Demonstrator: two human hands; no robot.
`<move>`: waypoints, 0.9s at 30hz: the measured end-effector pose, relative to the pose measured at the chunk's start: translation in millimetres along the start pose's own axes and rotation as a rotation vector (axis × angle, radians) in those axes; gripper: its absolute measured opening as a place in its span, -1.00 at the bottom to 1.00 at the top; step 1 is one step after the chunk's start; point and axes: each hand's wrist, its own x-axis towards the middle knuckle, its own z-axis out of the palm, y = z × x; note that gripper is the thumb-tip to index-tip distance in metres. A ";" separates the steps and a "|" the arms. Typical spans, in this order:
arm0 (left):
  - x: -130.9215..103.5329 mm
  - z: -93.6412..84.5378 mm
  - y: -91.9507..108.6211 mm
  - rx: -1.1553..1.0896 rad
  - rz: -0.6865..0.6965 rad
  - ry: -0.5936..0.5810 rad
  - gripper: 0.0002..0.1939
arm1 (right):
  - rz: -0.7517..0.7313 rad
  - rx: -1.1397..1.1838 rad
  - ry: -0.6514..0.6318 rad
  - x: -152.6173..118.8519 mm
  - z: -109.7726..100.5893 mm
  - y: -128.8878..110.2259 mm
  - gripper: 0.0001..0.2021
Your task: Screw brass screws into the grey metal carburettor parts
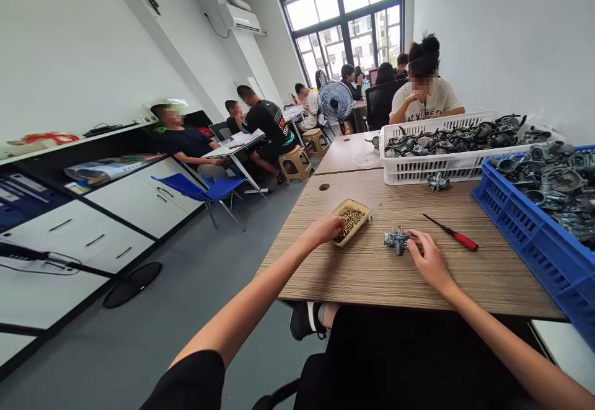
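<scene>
On the wood-grain table a small metal carburetor [396, 240] lies in front of me. My right hand [428, 261] grips its right end, with thumb and fingers curled about it. My left hand [325, 229] reaches over the rim of a shallow beige tray [361, 231] filled with small brass-coloured parts [352, 219]. Its fingers are drawn together among these parts, and the fingertips are hidden, so what they pinch cannot be seen. A screwdriver with a red handle [465, 241] lies to the right of my right hand.
A white crate [434, 173] of carburetors stands at the table's back, a blue crate [525, 236] of more metal bodies at the right. Another carburetor [437, 181] lies by the white crate. A person [430, 97] sits opposite; several others sit farther off near a fan [334, 101].
</scene>
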 end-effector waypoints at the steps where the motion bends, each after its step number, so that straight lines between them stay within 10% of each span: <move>1: -1.0 0.0 -1.4 -0.001 -0.002 0.003 -0.73 | -0.002 0.002 0.000 -0.1 -0.2 0.2 -0.54; 27: 11.1 5.9 -9.2 -0.156 -0.092 0.194 -0.82 | -0.027 -0.026 0.001 2.1 1.6 7.7 -0.55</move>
